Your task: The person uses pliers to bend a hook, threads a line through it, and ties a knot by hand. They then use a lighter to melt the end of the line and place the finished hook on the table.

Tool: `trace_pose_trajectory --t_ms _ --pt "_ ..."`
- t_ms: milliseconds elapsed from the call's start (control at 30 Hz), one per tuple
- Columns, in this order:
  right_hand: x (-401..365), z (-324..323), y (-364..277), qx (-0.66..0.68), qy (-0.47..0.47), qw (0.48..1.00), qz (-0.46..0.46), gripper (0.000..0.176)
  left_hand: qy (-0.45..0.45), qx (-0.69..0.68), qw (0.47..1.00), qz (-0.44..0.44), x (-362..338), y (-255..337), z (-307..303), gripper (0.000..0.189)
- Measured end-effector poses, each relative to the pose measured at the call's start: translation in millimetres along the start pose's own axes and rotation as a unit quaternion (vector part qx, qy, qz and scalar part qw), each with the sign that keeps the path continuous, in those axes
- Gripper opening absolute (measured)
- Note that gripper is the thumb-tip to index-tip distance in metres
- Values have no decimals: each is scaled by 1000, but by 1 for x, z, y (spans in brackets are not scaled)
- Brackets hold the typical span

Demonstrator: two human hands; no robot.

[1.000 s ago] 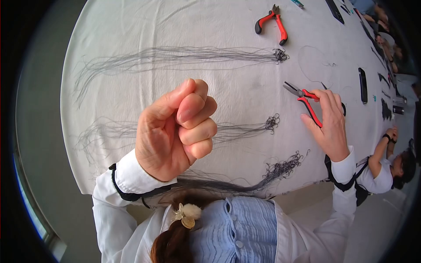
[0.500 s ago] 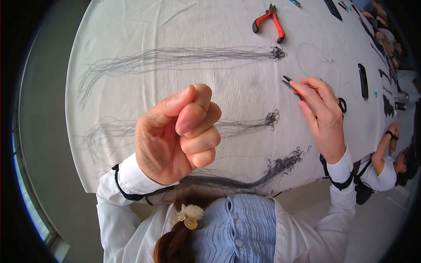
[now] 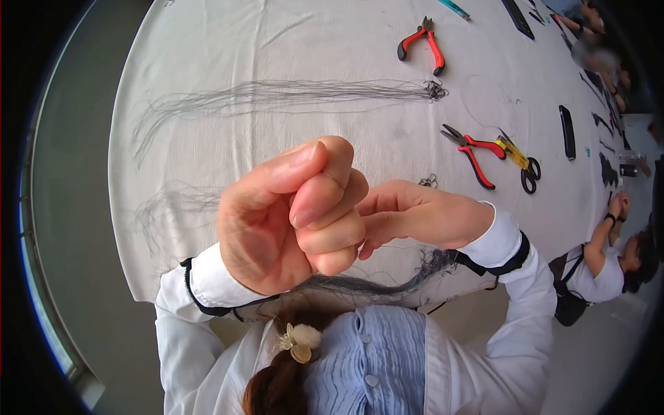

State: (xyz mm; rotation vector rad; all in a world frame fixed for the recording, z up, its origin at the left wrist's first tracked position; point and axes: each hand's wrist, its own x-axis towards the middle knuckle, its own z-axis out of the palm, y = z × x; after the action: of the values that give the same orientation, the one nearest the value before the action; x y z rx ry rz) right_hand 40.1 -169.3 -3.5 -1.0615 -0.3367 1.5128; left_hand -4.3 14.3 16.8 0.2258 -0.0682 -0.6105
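My left hand is raised above the white cloth, its fingers curled into a fist and the thumb pressed on the index finger. A fine dark line shows at that finger, too thin to name. Close against it from the right comes my right hand, fingers bent together, the tips hidden behind the left hand. Under the hands lie bundles of thin dark strands with curled ends: a middle bundle, partly covered, and a thick bundle near me. Red-handled pliers rest to the right, beside yellow-and-black scissors.
Another strand bundle stretches across the white tablecloth. Behind it are second red-handled pliers. A black phone-like object lies at right, a teal pen-like tool at the back. Another person is at the right edge.
My right hand has let go of the pliers, now lying on the cloth, and moved left to my left hand. My left hand stays closed, shifted slightly right.
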Motion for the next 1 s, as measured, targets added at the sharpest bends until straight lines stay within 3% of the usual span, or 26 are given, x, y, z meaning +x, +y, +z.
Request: trace_pose_trajectory --t_ms 100,167,433,533,567,600,700,733,800,867,933,1000 --pt "0 4 -3 4 9 1000 -5 28 -9 1 1000 -9 1 2 -2 37" --pt "-2 5 0 10 57 995 -81 21 -10 16 1000 -4 1 2 -3 36" --pt "-21 17 -10 7 190 973 -130 16 -15 85 996 18 2 3 -8 36" --pt "-28 27 -10 -73 290 935 -192 20 17 160 984 83 3 -1 -6 35" --pt "-31 31 -10 -128 345 899 -236 24 42 220 965 137 6 -6 -6 33" --pt "-34 34 -9 -130 346 899 -235 24 67 278 939 189 8 -10 -6 32" --pt "-42 36 -7 -216 416 825 -316 30 109 343 921 150 6 -9 -5 20" --pt "-43 37 -6 -219 417 824 -315 30 150 399 895 133 6 -10 -4 16" --pt "-43 40 -5 -175 428 819 -340 32 149 403 896 115 5 -10 -6 15" --pt "-44 39 -4 -170 425 823 -336 33 122 502 850 104 5 -12 -6 22" --pt "-43 39 -3 -163 422 828 -332 34 119 520 839 108 4 -12 -5 23" --pt "-41 39 -2 -174 423 827 -326 32 113 547 824 95 3 -12 -6 16"
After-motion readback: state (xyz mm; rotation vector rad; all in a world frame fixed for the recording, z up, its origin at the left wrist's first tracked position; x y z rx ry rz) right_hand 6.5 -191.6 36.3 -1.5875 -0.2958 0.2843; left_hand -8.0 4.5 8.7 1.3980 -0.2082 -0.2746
